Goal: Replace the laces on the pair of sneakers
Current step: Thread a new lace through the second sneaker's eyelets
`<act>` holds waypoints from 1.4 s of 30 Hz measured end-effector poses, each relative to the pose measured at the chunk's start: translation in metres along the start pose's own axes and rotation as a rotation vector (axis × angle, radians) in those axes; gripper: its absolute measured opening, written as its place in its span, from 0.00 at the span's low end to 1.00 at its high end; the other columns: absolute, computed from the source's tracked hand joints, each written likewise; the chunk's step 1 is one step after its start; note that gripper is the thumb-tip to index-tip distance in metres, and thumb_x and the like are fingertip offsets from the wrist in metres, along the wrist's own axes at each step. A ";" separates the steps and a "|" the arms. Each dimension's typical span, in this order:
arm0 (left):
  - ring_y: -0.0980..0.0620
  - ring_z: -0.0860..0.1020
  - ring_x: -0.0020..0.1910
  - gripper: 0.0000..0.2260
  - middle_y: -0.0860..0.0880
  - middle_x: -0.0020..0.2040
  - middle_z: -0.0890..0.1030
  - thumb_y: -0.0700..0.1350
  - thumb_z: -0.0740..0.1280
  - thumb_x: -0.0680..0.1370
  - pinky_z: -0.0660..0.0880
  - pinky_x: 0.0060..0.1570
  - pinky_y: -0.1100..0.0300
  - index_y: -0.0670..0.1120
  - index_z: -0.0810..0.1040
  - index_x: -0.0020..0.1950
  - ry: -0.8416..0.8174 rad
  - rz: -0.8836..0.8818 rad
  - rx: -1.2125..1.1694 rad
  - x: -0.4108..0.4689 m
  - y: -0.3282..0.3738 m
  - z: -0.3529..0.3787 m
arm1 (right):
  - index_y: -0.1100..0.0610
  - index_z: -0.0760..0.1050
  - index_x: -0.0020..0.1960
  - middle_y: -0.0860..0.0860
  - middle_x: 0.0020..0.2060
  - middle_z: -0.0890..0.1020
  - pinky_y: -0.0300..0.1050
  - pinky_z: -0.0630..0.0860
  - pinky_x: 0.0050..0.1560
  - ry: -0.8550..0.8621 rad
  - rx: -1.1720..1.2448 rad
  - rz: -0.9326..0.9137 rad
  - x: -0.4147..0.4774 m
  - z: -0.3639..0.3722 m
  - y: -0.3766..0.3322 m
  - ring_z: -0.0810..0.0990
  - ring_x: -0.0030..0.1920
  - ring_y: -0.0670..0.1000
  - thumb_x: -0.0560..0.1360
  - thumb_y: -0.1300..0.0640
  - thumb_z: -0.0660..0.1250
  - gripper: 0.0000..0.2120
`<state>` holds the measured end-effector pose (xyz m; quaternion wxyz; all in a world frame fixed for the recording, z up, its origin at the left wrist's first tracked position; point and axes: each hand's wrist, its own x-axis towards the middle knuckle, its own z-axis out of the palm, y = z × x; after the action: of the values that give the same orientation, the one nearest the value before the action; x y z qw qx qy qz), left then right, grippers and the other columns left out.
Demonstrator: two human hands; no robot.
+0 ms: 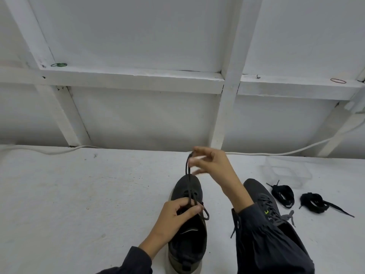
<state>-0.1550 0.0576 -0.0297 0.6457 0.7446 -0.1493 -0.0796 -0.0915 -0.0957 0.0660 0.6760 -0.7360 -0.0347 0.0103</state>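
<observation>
Two sneakers (187, 186) (254, 188), two lace bundles (282, 194) (314, 202)
My left hand (175, 214) grips the near sneaker; my raised right hand (213, 165) pinches its lace (187, 175)

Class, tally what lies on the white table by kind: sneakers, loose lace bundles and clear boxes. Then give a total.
Sneakers: 2
Lace bundles: 2
Clear box: 1
Total: 5
</observation>
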 end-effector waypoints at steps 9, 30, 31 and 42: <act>0.46 0.83 0.46 0.15 0.46 0.44 0.85 0.56 0.68 0.77 0.78 0.53 0.46 0.45 0.84 0.48 0.024 0.029 0.032 -0.001 0.005 0.004 | 0.57 0.82 0.40 0.51 0.33 0.85 0.34 0.68 0.25 -0.236 -0.544 0.349 -0.054 -0.019 0.043 0.82 0.29 0.48 0.69 0.30 0.66 0.29; 0.59 0.83 0.46 0.06 0.58 0.44 0.85 0.49 0.73 0.74 0.76 0.48 0.68 0.61 0.83 0.48 0.089 0.064 0.081 -0.004 0.002 0.008 | 0.56 0.84 0.35 0.50 0.28 0.80 0.33 0.70 0.29 -0.157 -0.088 0.145 -0.061 0.005 0.028 0.75 0.28 0.43 0.71 0.62 0.75 0.07; 0.60 0.83 0.46 0.07 0.59 0.44 0.85 0.51 0.74 0.73 0.76 0.48 0.68 0.63 0.83 0.48 0.095 0.072 0.103 -0.005 0.001 0.008 | 0.56 0.83 0.33 0.52 0.28 0.79 0.35 0.68 0.28 -0.185 -0.081 0.158 -0.060 0.004 0.025 0.73 0.27 0.46 0.71 0.63 0.75 0.09; 0.58 0.83 0.48 0.03 0.56 0.44 0.85 0.45 0.76 0.72 0.75 0.53 0.67 0.49 0.85 0.45 0.125 0.082 0.078 -0.008 -0.006 0.010 | 0.58 0.80 0.28 0.54 0.32 0.82 0.33 0.69 0.26 -0.055 0.411 0.054 -0.019 -0.011 -0.036 0.70 0.24 0.44 0.67 0.65 0.74 0.10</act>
<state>-0.1652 0.0519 -0.0378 0.6269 0.7661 -0.1420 -0.0006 -0.1115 -0.1047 0.1018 0.8104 -0.5825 -0.0304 0.0553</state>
